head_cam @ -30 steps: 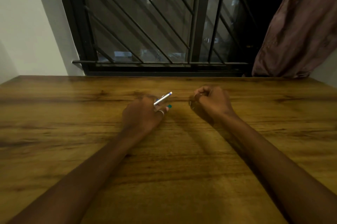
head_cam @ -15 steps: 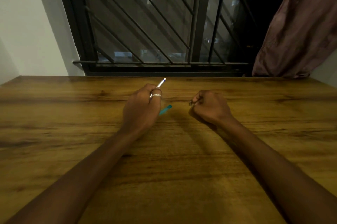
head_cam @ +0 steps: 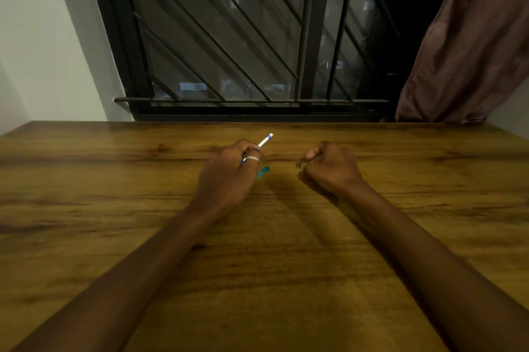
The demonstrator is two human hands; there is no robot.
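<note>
I'm seeing the left hand (head_cam: 226, 177) tipping the pen (head_cam: 264, 141) up, its tip swinging from right toward far. A teal piece (head_cam: 263, 172) is showing more under the fingers. The right hand (head_cam: 332, 171), pinching a small part (head_cam: 299, 164), is drifting slightly nearer.

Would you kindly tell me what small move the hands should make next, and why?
Probably bring the right hand toward the left hand, so the small metal piece it pinches meets the silver pen gripped there. The two hands sit apart over the wooden table, each holding a part, which suggests fitting them together.
</note>
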